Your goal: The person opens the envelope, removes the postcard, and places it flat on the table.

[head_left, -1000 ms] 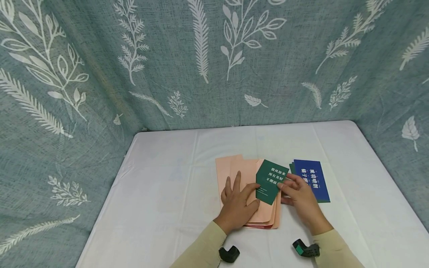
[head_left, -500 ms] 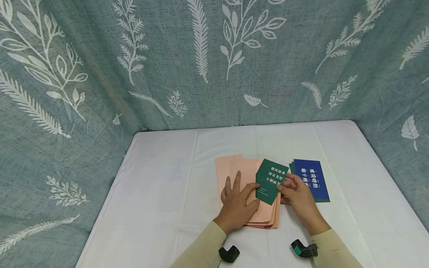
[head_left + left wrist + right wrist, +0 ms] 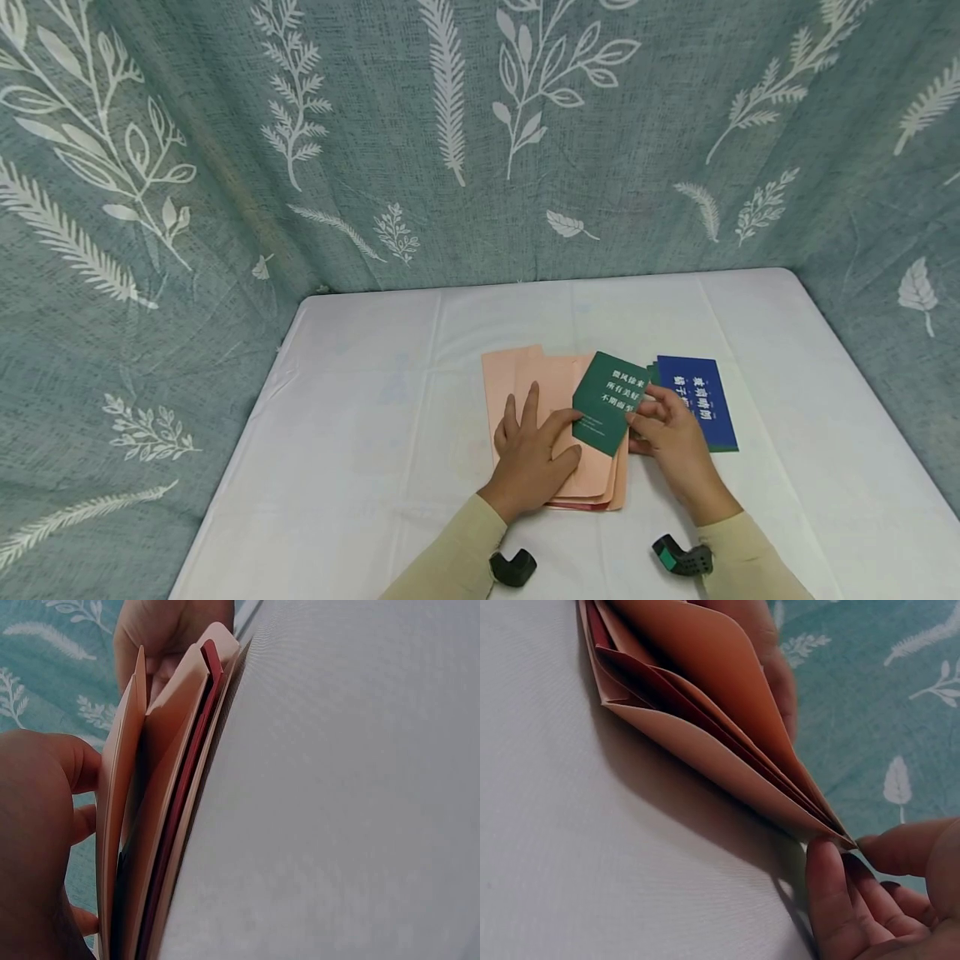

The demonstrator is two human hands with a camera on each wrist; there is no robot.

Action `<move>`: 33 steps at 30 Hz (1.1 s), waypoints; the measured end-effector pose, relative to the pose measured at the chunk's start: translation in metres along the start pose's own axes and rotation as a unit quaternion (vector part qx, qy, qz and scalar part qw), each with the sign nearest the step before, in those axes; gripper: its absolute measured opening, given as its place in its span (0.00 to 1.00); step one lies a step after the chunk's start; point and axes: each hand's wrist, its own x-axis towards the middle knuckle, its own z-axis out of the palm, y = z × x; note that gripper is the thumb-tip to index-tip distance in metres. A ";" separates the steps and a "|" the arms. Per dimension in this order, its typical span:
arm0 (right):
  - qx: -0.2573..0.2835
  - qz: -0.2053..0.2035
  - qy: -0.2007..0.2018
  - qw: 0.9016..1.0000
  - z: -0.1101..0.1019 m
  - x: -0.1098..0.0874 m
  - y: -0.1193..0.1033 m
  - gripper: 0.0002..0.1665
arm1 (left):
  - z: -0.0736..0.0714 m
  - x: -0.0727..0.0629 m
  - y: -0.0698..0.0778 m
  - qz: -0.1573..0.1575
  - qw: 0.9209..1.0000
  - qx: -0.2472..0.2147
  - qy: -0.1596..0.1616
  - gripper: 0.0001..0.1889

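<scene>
A dark green card (image 3: 602, 404) with white characters lies tilted over a stack of peach paper folders (image 3: 553, 379). My left hand (image 3: 534, 462) rests on the stack with fingers spread, its index fingertip at the card's left edge. At the card's right edge, my right hand (image 3: 678, 446) pinches it between thumb and fingers. The right wrist view shows that hand (image 3: 881, 900) at the pointed corner of the peach folders (image 3: 705, 742), which gape apart. Between the layers a dark red edge (image 3: 180, 799) shows in the left wrist view.
A blue card (image 3: 714, 404) with white characters lies on top of green ones to the right, partly behind my right hand. White cloth covers the table (image 3: 360, 417). A teal curtain (image 3: 480, 225) with white leaf prints hangs around the table's back and sides.
The green card has turned slightly, its top shifting up and to the right along with my right fingers. My left hand stays in place.
</scene>
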 end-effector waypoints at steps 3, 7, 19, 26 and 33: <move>0.009 0.004 0.001 1.000 -0.001 -0.001 -0.002 0.37 | 0.000 0.000 0.001 0.001 1.000 0.001 -0.001 0.25; 0.023 0.001 0.001 1.000 -0.003 -0.001 -0.003 0.37 | -0.001 0.000 0.000 0.001 1.000 -0.002 -0.002 0.25; 0.038 -0.014 0.019 0.999 -0.009 -0.002 -0.003 0.37 | -0.001 -0.001 -0.001 0.005 1.000 -0.001 -0.002 0.26; 0.035 -0.018 0.032 0.999 -0.012 -0.003 -0.007 0.37 | -0.001 -0.001 -0.001 0.008 1.000 -0.002 -0.003 0.26; 0.039 -0.020 0.052 0.998 -0.015 -0.003 -0.008 0.37 | -0.001 -0.001 -0.002 0.006 1.000 -0.002 -0.003 0.25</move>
